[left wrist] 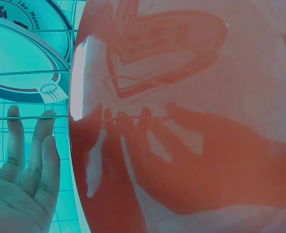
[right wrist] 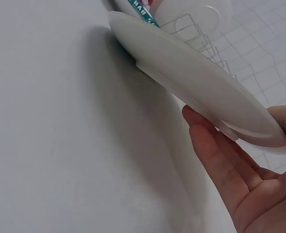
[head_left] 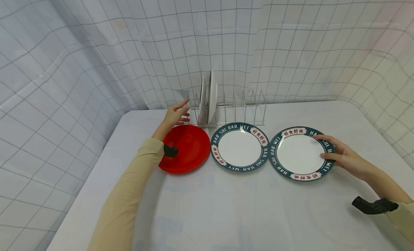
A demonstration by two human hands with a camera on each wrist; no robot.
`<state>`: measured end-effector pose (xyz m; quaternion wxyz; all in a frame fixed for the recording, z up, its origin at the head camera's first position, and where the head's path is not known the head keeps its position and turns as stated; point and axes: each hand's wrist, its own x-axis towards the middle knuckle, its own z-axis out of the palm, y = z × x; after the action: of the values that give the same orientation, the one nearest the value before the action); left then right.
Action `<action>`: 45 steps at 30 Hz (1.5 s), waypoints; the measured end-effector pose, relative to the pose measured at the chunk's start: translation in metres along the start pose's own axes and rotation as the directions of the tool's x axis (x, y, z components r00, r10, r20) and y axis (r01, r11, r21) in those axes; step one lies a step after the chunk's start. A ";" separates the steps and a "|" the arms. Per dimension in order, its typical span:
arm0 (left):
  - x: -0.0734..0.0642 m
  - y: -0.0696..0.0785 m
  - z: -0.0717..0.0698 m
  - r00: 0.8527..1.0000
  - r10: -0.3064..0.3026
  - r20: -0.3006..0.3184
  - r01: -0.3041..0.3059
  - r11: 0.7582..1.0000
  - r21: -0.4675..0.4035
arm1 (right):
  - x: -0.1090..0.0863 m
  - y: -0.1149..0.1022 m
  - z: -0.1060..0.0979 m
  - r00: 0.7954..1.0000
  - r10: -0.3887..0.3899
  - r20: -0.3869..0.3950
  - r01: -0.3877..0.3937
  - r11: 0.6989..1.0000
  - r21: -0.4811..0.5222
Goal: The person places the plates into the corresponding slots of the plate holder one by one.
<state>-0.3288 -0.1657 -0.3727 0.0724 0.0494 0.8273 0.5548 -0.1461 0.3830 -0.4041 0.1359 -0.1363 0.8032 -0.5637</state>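
Note:
My right hand (head_left: 346, 157) grips the right rim of a white plate with a dark green patterned border (head_left: 300, 154). In the right wrist view this plate (right wrist: 196, 80) is tilted, its near side raised off the table with fingers underneath. My left hand (head_left: 174, 116) is at the left end of a wire dish rack (head_left: 240, 114), above the far edge of a red plate (head_left: 191, 150). Its fingers (left wrist: 43, 160) are extended by the rack's wire in the left wrist view; whether they touch it I cannot tell. The red plate fills most of that view.
A second green-bordered plate (head_left: 242, 146) lies between the red plate and the held one. White plates (head_left: 211, 96) stand upright in the rack's left part. Behind the white-covered table (head_left: 226, 211) hangs a white gridded cloth (head_left: 207, 35).

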 end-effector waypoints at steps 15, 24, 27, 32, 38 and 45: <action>-0.014 0.020 0.000 0.999 -0.034 0.020 0.035 0.998 -0.044 | -0.001 -0.010 0.004 0.994 -0.001 -0.113 0.005 0.999 0.039; -0.002 0.001 0.000 1.000 0.011 0.001 -0.011 1.000 0.006 | 0.001 -0.028 0.001 0.988 -0.044 -0.150 0.037 0.998 -0.051; -0.003 0.002 0.000 1.000 0.010 0.003 -0.010 1.000 0.002 | 0.001 -0.035 -0.001 0.986 -0.056 -0.156 0.038 0.992 -0.118; -0.011 0.015 0.000 1.000 -0.017 0.012 0.017 1.000 -0.026 | 0.002 -0.045 -0.007 0.988 -0.093 -0.126 0.080 0.991 -0.109; -0.006 0.005 0.000 1.000 0.003 -0.001 -0.003 1.000 0.007 | 0.006 -0.055 -0.008 0.985 -0.131 -0.110 0.123 0.990 -0.073; -0.004 0.002 0.000 1.000 0.016 -0.004 -0.016 1.000 0.007 | 0.016 -0.071 0.002 0.984 -0.141 -0.111 0.134 0.988 -0.073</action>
<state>-0.3253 -0.1657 -0.3710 0.0663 0.0550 0.8291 0.5524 -0.1556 0.3524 -0.3385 0.0455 -0.1629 0.8164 -0.5521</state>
